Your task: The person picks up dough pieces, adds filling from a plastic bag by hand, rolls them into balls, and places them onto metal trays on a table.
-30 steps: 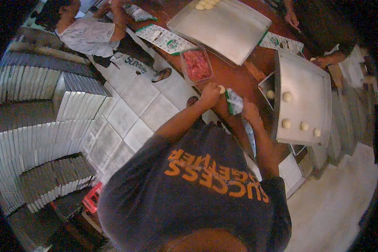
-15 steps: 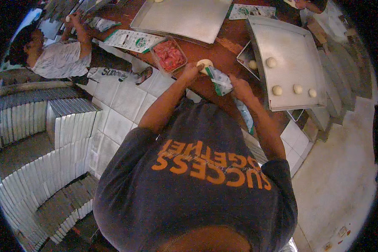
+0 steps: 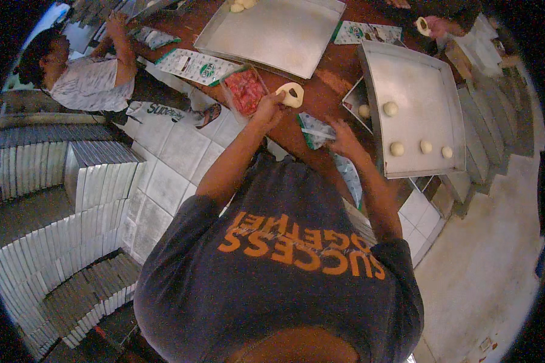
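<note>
My left hand [image 3: 271, 106] grips a flattened piece of pale dough [image 3: 294, 97] with a dark filling on it, just right of a clear container of red, chunky contents [image 3: 243, 89]. My right hand [image 3: 340, 134] is closed on a green-and-white plastic pouch [image 3: 313, 130] over the brown tabletop [image 3: 328, 80]. A second, bluish bag [image 3: 349, 179] lies below it along the table edge. A metal tray [image 3: 421, 85] with several dough balls [image 3: 389, 109] stands to the right.
Another tray [image 3: 269, 39] with dough pieces sits at the back, beside printed plastic sheets [image 3: 194, 65]. A co-worker [image 3: 82, 81] works at left; another person's hand [image 3: 439, 27] holds dough at upper right. Stacked pans [image 3: 54, 224] fill the left side, above tiled floor [image 3: 163, 169]. Concrete steps [image 3: 478, 139] are at right.
The dough in my left hand has become flatter and now carries dark filling. The pouch in my right hand has pulled back from the dough, down and rightward, since half a second ago.
</note>
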### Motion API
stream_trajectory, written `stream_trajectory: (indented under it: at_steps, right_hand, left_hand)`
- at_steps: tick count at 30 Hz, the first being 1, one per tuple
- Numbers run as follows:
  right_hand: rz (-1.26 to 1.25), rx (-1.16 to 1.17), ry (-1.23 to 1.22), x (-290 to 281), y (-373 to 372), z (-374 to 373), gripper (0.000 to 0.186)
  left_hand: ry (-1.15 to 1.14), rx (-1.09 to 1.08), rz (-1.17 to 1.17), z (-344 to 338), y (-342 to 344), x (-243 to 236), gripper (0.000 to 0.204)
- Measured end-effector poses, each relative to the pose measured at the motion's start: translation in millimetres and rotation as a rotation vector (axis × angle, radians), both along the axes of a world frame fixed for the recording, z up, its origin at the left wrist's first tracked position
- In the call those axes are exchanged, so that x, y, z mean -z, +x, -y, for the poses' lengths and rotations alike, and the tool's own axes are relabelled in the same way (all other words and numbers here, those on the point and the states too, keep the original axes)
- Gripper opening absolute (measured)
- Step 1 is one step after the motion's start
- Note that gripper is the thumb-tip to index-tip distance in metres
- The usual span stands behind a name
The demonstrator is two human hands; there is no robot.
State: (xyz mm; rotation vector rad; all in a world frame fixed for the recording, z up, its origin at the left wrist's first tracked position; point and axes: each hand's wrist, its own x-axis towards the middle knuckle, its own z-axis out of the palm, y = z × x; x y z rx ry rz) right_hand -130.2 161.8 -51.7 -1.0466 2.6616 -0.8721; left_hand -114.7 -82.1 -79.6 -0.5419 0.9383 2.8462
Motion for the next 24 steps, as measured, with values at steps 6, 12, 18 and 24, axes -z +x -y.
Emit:
stream_trajectory:
  at_steps: [6, 12, 18, 24]
  right_hand:
    - [0.843, 0.486, -0.779, -35.0, -23.9, 49.8, 0.033]
    - [0.478, 0.51, -0.901, -97.0, -2.8, 76.7, 0.02]
    - [-0.008, 0.498, -0.738, -114.2, 4.9, 71.8, 0.023]
    - [0.385, 0.464, -0.795, -125.0, 21.8, 44.9, 0.026]
  left_hand:
    - [0.026, 0.28, -0.031, -17.0, 26.7, -43.0, 0.038]
    - [0.428, 0.16, -0.137, -22.0, 16.3, -78.7, 0.043]
    - [0.287, 0.329, -0.27, -48.5, 26.2, -128.4, 0.043]
    - [0.244, 0.28, -0.07, -74.3, 4.5, -94.3, 0.039]
